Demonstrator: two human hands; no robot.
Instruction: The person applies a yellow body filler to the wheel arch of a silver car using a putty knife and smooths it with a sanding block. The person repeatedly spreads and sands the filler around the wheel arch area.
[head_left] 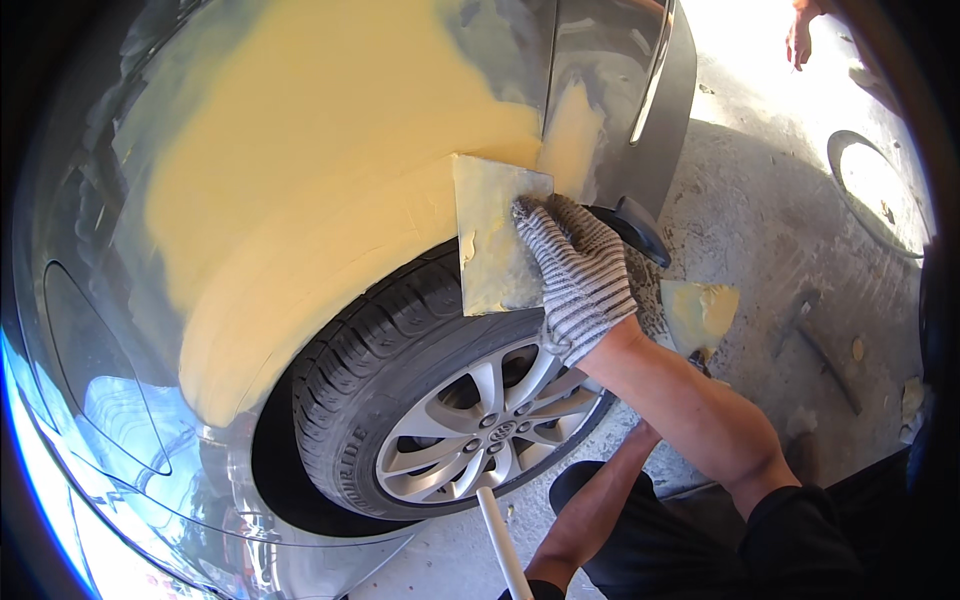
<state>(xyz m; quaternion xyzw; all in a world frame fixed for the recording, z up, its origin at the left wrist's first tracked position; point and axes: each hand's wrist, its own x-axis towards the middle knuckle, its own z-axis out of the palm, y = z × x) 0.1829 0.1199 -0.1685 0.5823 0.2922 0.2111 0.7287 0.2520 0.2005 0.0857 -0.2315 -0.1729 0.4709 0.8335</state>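
Observation:
My right hand (580, 265), in a grey-and-white striped knit glove, is closed on a flat, roughly square filler spreader (490, 235) smeared with yellow paste. The spreader's upper edge meets the yellow body filler (330, 150) coating the grey car panel, just above the wheel arch. Beneath my right forearm, my left arm reaches up from the lower edge. Most of my left hand (702, 361) is hidden there; a dark bit of it shows at the lower edge of a second filler-coated spreader (703, 312), which it appears to grip.
The tyre (345, 420) and silver alloy wheel (490, 425) lie right below the spreader. A white tube (505, 545) rises from the lower edge. Another person's hand (800, 40) shows at the far right. A dark rod (830, 365) lies on the concrete floor (760, 220).

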